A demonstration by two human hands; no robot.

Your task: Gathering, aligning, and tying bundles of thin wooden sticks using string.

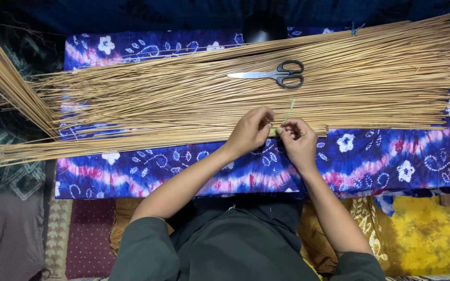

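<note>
Honestly, there wasn't a single package, label, sign or screen in front of me at that moment. The far edge was pretty dark, so something small could've been hiding back there, but I couldn't make out anything of that kind.

home floor craft spot | tie-dye cloth (391, 156), patterned mats (79, 244) | stick pile (183, 99), scissors (274, 74)
</note>
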